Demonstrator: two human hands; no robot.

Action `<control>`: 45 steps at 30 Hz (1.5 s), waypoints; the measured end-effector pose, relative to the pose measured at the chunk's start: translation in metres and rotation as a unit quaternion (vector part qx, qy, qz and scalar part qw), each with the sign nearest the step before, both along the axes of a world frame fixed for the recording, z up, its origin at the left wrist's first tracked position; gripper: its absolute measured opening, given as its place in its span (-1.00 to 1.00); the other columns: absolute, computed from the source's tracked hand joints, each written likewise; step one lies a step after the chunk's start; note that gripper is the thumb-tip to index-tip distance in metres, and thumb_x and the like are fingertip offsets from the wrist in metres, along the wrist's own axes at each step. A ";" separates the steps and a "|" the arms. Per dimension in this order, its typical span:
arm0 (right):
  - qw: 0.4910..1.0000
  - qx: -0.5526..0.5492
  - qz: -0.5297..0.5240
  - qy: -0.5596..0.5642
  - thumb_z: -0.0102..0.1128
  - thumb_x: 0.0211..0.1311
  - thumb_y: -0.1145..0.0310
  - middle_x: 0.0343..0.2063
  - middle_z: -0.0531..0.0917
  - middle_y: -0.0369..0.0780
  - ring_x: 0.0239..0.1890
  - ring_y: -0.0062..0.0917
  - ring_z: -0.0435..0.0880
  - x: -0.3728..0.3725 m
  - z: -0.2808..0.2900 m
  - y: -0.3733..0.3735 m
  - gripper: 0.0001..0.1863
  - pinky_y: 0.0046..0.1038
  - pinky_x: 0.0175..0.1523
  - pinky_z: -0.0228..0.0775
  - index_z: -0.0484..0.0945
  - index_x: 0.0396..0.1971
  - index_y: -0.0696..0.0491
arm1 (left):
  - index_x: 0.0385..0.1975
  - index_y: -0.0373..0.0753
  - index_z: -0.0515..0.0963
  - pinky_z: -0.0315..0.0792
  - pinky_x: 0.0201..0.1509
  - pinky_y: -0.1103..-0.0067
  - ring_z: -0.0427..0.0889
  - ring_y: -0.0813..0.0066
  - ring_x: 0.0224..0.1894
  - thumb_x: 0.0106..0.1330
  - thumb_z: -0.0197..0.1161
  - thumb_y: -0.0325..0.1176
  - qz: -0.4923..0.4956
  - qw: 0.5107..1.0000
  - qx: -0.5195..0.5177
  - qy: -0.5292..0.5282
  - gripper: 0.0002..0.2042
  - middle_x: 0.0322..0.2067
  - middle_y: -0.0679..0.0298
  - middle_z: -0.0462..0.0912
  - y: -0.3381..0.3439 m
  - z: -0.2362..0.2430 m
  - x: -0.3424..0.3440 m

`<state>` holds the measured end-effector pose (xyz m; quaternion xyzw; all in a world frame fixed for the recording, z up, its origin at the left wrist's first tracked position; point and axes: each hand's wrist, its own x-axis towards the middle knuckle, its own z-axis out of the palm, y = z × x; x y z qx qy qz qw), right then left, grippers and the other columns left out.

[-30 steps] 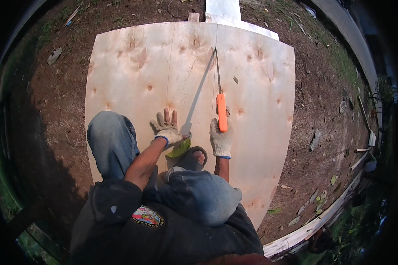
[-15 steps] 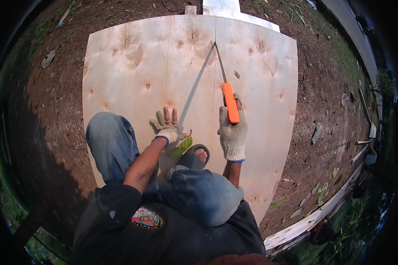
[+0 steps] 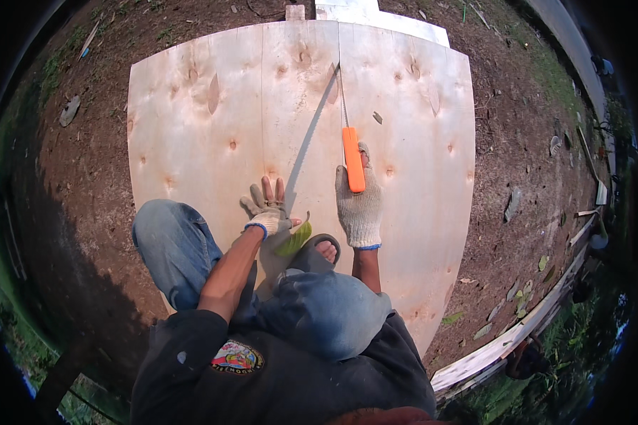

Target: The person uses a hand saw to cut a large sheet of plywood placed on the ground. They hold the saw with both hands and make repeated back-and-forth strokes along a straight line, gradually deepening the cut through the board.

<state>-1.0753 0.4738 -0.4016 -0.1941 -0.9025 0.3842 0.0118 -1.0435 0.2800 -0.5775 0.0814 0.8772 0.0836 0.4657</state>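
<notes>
Our right hand (image 3: pixel 359 205) grips orange-handled, narrow-bladed metal saw (image 3: pixel 353 159); leftward, left hand (image 3: pixel 268 212) splays flat, likely bracing pale plywood sheet (image 3: pixel 418 177).

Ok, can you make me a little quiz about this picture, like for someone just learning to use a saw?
1. Multiple choice: what colour is the saw handle?
A. Green
B. Orange
C. Blue
2. True or false: the left hand is gripping that handle.
3. Fill in the blank: between the left hand and the dark sandal there is a yellow-green ____.

Key:
1. B.
2. False. The right hand grips it; the left rests on the wooden sheet.
3. Leaf.
</notes>
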 end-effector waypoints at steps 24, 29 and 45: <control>0.999 0.030 -0.008 0.012 0.19 0.33 0.39 -0.36 0.72 -0.02 -0.46 -0.18 0.72 0.061 -0.054 0.002 -0.36 -0.29 -0.30 0.57 0.37 0.42 0.12 | 0.62 0.20 -0.46 -0.31 0.41 -0.49 -0.54 -0.27 0.62 -0.03 0.52 0.34 0.038 0.994 -0.008 0.101 0.38 0.61 0.12 -0.67 0.051 0.037 -0.179; 1.000 -0.009 -0.019 -0.004 0.24 0.23 0.43 -0.49 0.65 -0.07 -0.52 -0.19 0.67 0.071 -0.065 0.003 -0.28 -0.30 -0.34 0.54 0.35 0.44 0.11 | 0.61 0.19 -0.51 -0.33 0.41 -0.49 -0.56 -0.26 0.61 -0.08 0.58 0.29 0.066 0.992 -0.043 0.097 0.44 0.61 0.10 -0.65 0.059 0.035 -0.196; 0.997 0.024 -0.037 0.069 0.25 0.26 0.49 -0.51 0.63 -0.01 -0.61 -0.17 0.50 0.048 -0.079 0.018 -0.47 -0.41 -0.35 0.52 0.52 0.27 0.14 | 0.60 0.18 -0.52 -0.34 0.41 -0.50 -0.54 -0.32 0.61 -0.16 0.61 0.30 0.056 0.991 -0.051 0.108 0.50 0.61 0.05 -0.64 0.062 0.028 -0.198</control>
